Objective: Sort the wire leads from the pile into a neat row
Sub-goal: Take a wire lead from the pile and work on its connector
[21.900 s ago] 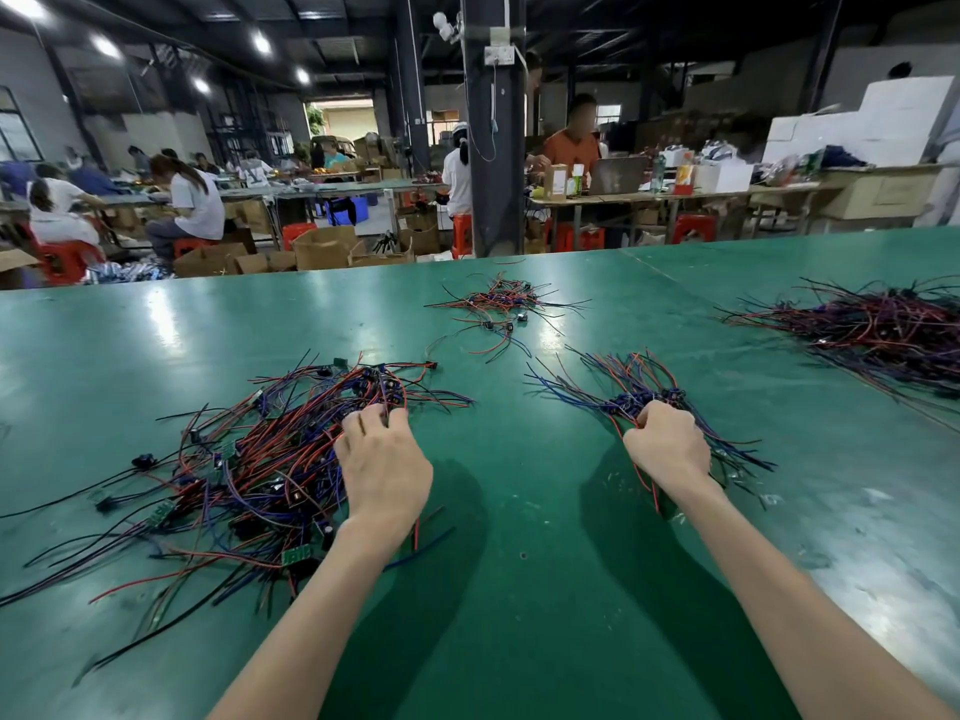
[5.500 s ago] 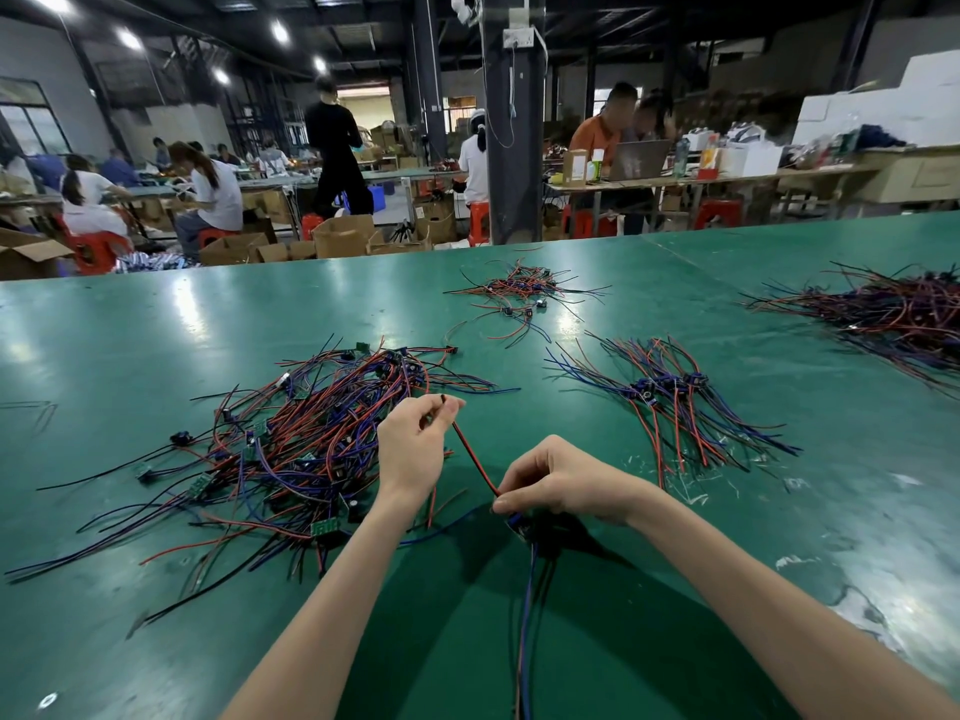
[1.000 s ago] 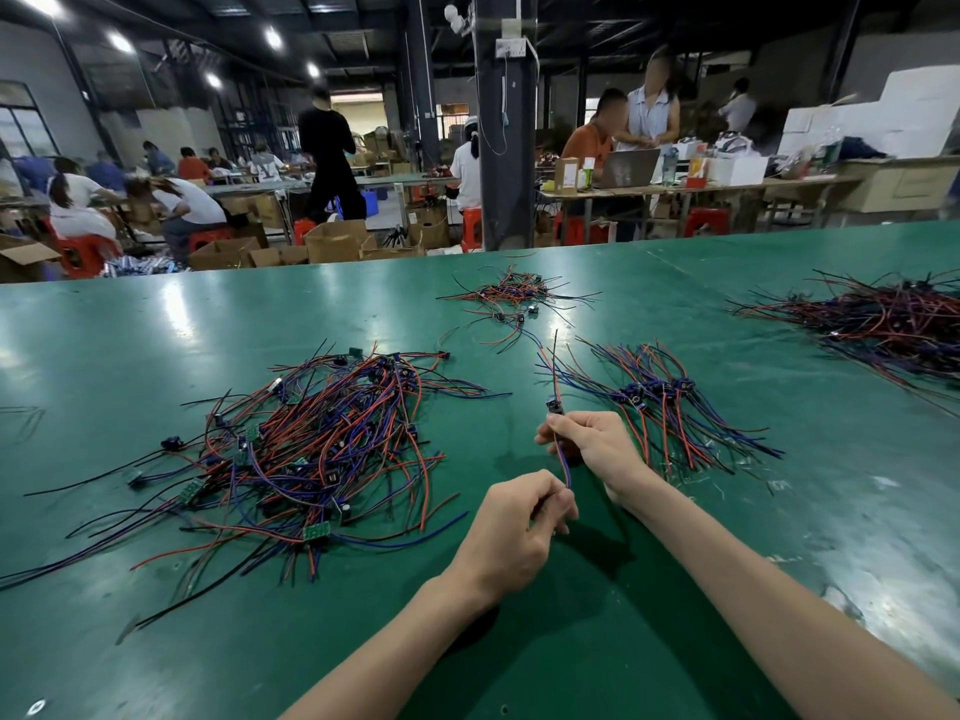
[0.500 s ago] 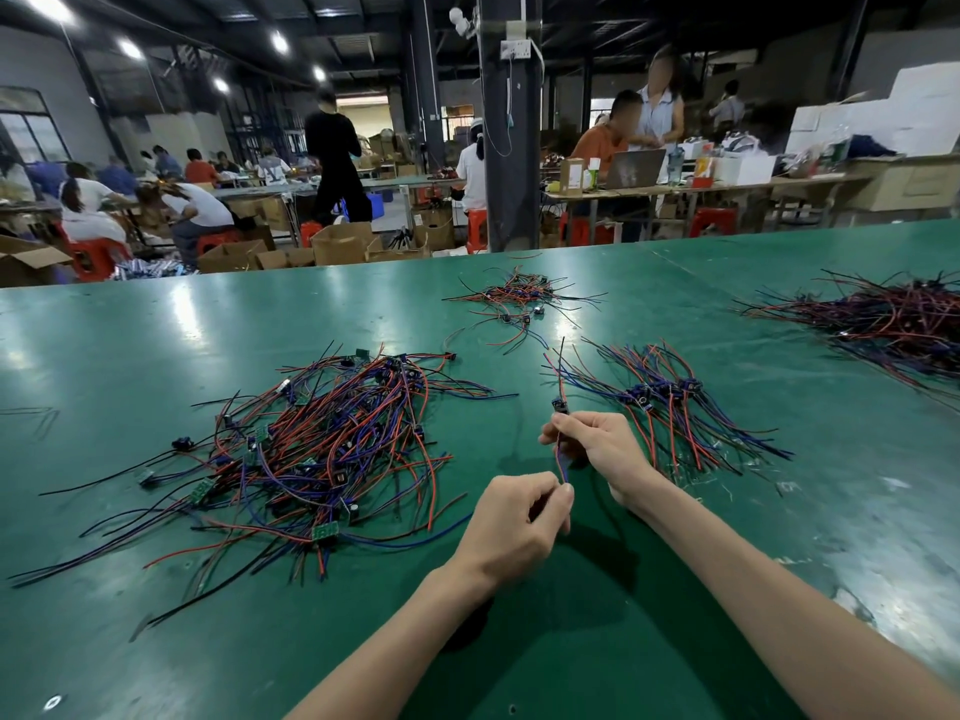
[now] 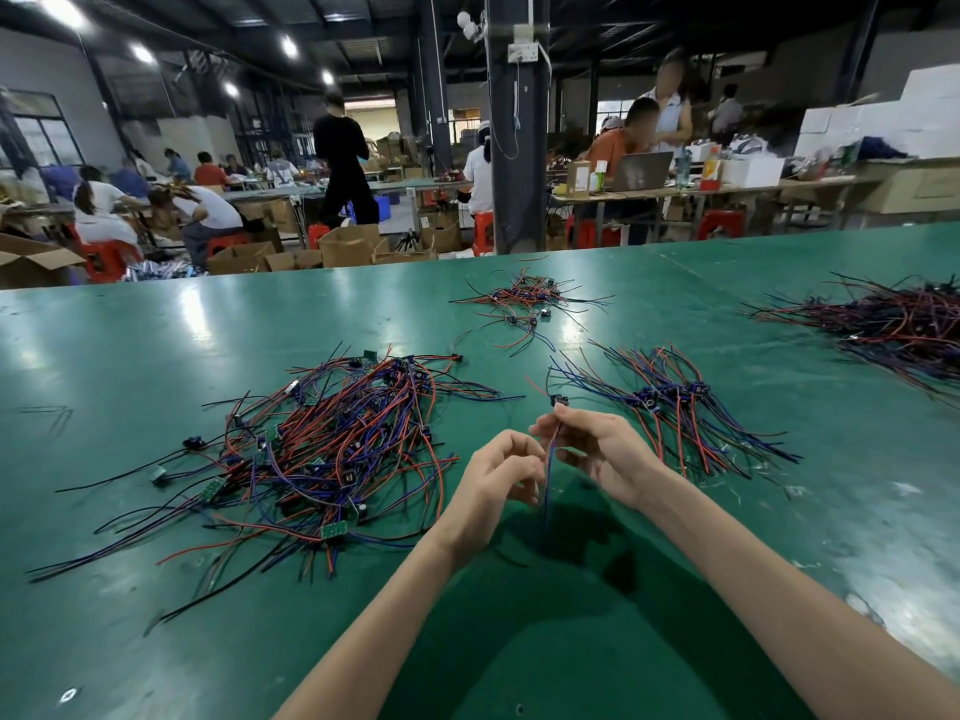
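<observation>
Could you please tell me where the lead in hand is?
Head view, centre: the wire lead hangs from the right hand, beside the left hand, between pile and row.

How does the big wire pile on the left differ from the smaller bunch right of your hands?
The left pile is clearly larger than the right bunch. The left pile's wires cross in every direction; the right bunch's run roughly parallel, dark connectors lined up across its middle. Small green boards show in the left pile; none visible in the right bunch. Both hold red and blue leads on the green table.
</observation>
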Available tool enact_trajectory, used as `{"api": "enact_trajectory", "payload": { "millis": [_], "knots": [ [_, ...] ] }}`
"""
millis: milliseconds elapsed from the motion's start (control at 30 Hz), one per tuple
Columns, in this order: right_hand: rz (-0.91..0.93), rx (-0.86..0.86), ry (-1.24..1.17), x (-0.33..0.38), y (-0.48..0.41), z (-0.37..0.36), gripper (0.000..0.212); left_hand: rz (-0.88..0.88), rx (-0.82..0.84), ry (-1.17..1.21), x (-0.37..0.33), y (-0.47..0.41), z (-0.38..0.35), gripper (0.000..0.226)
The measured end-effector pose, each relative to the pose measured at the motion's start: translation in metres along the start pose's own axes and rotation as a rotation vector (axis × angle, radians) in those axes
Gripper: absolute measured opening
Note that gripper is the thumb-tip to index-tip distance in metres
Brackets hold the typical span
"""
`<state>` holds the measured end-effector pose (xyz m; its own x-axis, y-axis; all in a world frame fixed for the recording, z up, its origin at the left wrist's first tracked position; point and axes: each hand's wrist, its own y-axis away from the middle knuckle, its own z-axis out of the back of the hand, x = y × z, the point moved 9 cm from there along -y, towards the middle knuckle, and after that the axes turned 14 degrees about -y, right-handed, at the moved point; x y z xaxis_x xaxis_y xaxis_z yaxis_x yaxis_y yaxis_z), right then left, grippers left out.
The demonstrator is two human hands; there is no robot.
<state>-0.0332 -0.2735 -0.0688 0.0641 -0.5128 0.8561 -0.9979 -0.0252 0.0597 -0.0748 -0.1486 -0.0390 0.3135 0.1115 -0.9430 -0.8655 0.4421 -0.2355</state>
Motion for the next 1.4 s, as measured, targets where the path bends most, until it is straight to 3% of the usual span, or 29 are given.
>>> {"api": "enact_trajectory", "payload": {
  "millis": [100, 200, 400, 567, 967, 1400],
  "knots": [
    [0.001, 0.02, 0.014, 0.002, 0.002, -0.002, 0.024, 0.094, -0.058, 0.063, 0.009, -0.004, 0.007, 0.015],
    [-0.025, 0.105, 0.016, -0.003, 0.005, -0.013, 0.022, 0.21, -0.126, -0.023, 0.023, -0.006, 0.014, 0.015],
    [-0.032, 0.201, 0.062, -0.014, 0.009, -0.029, 0.034, 0.147, -0.118, -0.09, 0.021, -0.005, 0.011, 0.021],
    [0.013, 0.214, 0.101, -0.012, 0.01, -0.032, 0.025, 0.175, -0.138, 0.019, 0.024, -0.005, 0.01, 0.02],
    [0.206, 0.021, 0.232, 0.01, 0.005, -0.009, 0.023, 0.125, -0.027, -0.057, 0.012, 0.0, -0.006, 0.021],
    [0.281, -0.156, 0.254, 0.031, 0.0, 0.022, 0.024, 0.043, 0.161, -0.065, -0.002, 0.01, -0.03, 0.017]
  ]
}}
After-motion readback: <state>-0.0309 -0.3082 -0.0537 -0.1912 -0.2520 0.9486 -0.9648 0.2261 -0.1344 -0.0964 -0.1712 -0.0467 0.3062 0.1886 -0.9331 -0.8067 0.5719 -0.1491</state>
